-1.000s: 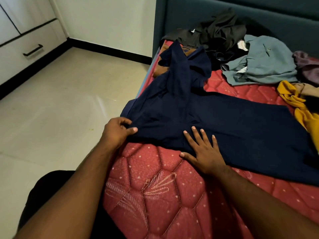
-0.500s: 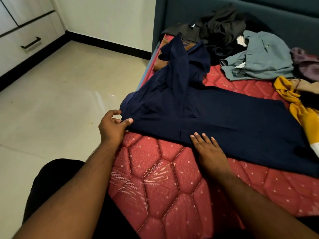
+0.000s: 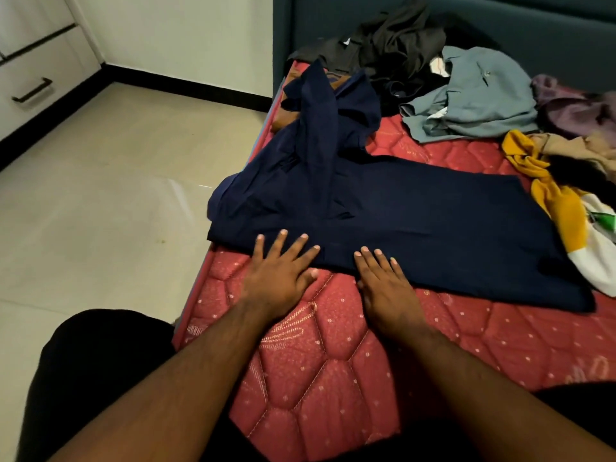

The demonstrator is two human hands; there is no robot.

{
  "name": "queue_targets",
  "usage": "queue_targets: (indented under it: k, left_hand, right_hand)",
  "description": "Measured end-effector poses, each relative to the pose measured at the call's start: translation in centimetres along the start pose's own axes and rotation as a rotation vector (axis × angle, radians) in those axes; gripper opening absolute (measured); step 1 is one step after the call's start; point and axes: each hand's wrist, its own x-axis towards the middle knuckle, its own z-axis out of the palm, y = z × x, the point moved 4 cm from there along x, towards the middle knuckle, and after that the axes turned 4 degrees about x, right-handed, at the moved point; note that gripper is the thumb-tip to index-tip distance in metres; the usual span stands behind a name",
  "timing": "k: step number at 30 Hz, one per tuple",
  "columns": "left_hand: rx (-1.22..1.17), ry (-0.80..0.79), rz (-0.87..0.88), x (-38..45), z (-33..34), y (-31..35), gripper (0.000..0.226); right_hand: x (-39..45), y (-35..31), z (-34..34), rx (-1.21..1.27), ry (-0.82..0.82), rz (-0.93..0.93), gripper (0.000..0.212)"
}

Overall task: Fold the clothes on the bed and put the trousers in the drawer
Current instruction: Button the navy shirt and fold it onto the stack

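A navy blue garment [image 3: 416,221] lies spread across the red quilted mattress [image 3: 316,361], one part bunched up toward the headboard. My left hand [image 3: 280,275] lies flat with fingers spread, fingertips pressing the garment's near hem. My right hand [image 3: 386,288] lies flat beside it, its fingertips also on the near hem. Neither hand grips the cloth. The white drawer [image 3: 36,81] with a dark handle is at the far left, closed.
Unfolded clothes sit at the back of the bed: a dark pile [image 3: 393,45], a grey-green garment [image 3: 473,95], a purple one [image 3: 573,105], a beige one [image 3: 580,151] and a yellow and white one [image 3: 563,211]. A teal headboard [image 3: 533,25] stands behind. Tiled floor [image 3: 100,211] lies left.
My left hand has let go of the garment's left corner, and now lies flat on the hem. My right hand stays flat on the near hem.
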Motion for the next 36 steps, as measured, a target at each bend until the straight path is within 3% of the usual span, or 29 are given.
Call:
queue_targets:
  k: [2,4,6,8,11,16,19,21,23,26,28,30,33,36]
  left_hand:
    - [-0.05,0.166,-0.023,1.0,-1.6,1.8,0.058]
    - [-0.185,0.235,0.08,3.4,-3.1,5.4,0.053]
    - [-0.277,0.054,0.106,5.9,-2.5,8.7,0.05]
    - [-0.211,-0.062,0.046,6.7,-0.6,9.7,0.051]
    - [-0.061,-0.072,0.025,6.7,1.5,9.5,0.058]
    - [-0.022,-0.166,0.012,6.6,1.5,9.4,0.059]
    - [0.016,-0.111,-0.025,7.1,0.5,10.7,0.058]
    - [0.02,-0.015,0.058,8.3,-0.3,13.4,0.058]
    - [-0.017,-0.058,0.111,9.7,0.2,16.2,0.059]
    - [0.01,-0.108,0.1,10.3,2.0,18.0,0.067]
    - [0.02,-0.092,0.091,10.2,2.8,17.4,0.075]
    - [0.012,-0.095,0.115,10.4,3.0,17.0,0.078]
    - [-0.002,-0.101,0.118,10.4,2.9,17.2,0.077]
    - [0.004,-0.101,0.112,10.3,3.1,17.4,0.076]
  right_hand:
    - [0.3,0.7,-1.1,0.121,0.06,0.147,0.07]
    - [1.6,1.0,-2.2,0.26,0.123,0.262,0.063]
    - [2.8,1.9,-2.3,0.306,0.121,0.319,0.057]
    - [2.8,3.9,-1.7,0.25,0.074,0.316,0.06]
    - [0.0,11.6,-1.1,0.087,0.072,0.357,0.078]
    - [-4.6,27.7,-3.9,0.145,0.064,0.814,0.076]
    - [-6.1,30.7,-5.2,0.118,0.1,0.952,0.078]
    - [-4.2,28.3,-6.2,0.085,0.228,0.861,0.076]
    - [-0.9,23.2,-6.5,0.104,0.275,0.653,0.074]
    - [1.1,16.3,-3.4,0.17,0.143,0.394,0.075]
    - [0.0,17.1,-2.2,0.103,0.069,0.337,0.086]
    - [-1.6,22.3,-2.4,0.078,0.08,0.405,0.096]
    - [-4.6,30.2,-4.0,0.129,0.085,0.718,0.089]
    - [-4.7,30.4,-4.5,0.026,0.051,0.817,0.089]
